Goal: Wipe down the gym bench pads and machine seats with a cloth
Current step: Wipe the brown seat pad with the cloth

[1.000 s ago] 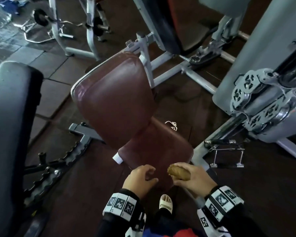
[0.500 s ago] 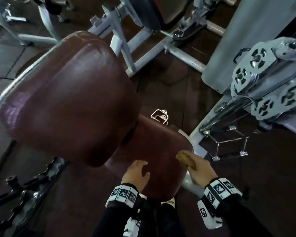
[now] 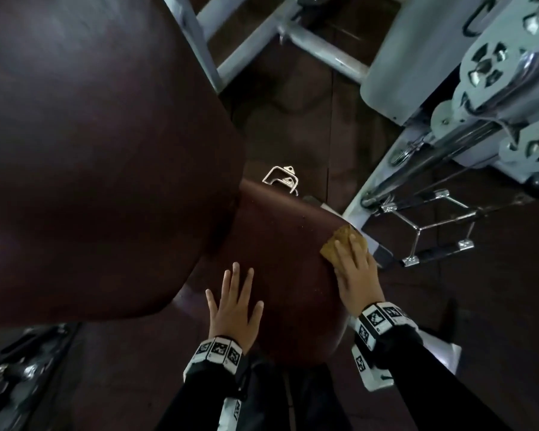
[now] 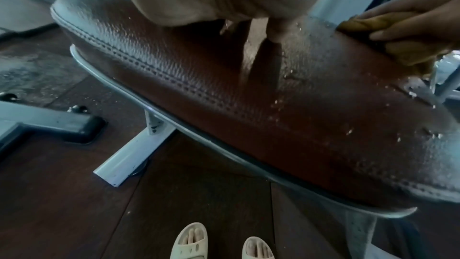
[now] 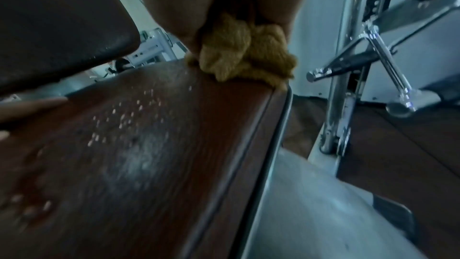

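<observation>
Brown seat pad [image 3: 280,231], right hand [image 3: 353,269] pressing cloth [image 3: 339,241], left hand [image 3: 234,303] flat

dark brown floor [image 3: 293,119] throughout; pale grey machine frame [image 3: 321,48] at twelve o'clock, pulley housing [image 3: 495,73] at two, chrome cable handle [image 3: 433,231] at three.

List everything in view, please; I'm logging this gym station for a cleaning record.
seat pad: one, maroon, speckled with droplets, centre.
backrest pad: one, maroon, tilted above the seat, left.
cloth: one, mustard yellow, bunched on the seat's far right corner.
machine frame: pale grey tubes, behind the seat.
pulley housing: pale grey, upper right.
cable handle: one, chrome with black grips, right of the seat.
sandals: two, cream, on the dark floor.
left hand: flat on the seat, fingers spread.
right hand: pressing the cloth onto the seat.
</observation>
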Tool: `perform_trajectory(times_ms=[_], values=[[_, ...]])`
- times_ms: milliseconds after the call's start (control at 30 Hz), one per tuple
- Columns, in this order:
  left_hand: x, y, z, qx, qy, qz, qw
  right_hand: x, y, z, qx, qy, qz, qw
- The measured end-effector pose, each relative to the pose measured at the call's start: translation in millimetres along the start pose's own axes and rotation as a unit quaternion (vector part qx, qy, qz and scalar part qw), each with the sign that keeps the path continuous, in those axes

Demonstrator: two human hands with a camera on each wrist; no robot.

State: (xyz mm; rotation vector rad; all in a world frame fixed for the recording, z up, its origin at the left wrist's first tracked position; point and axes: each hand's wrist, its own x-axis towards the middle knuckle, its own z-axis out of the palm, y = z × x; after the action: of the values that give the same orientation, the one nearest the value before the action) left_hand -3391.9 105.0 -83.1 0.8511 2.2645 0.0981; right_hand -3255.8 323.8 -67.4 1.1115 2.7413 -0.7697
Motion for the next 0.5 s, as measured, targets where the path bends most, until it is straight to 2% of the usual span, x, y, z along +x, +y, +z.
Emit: perform_trajectory(times_ms=[133, 233, 333, 500], values=[[5.6, -2.5, 13.9, 0.012, 0.007, -0.011, 1.0, -7.5, 10.4, 24.2, -0.046, -0.033, 0.056, 0.997], [7.4, -4.4, 17.6, 0.011, 0.014, -0.012, 1.0, 3.9, 18.6, 26.2, -0.045, -0.037, 0.047, 0.997], [8.1, -5.7, 20.7, 0.013, 0.014, -0.006, 1.0, 24.3, 23.9, 21.4, -0.102, -0.066, 0.037, 0.992], [9.2, -5.7, 23.5, 0.013, 0.022, -0.01, 1.0, 60.2, -0.8, 13.7, -0.097, -0.035, 0.038, 0.994]])
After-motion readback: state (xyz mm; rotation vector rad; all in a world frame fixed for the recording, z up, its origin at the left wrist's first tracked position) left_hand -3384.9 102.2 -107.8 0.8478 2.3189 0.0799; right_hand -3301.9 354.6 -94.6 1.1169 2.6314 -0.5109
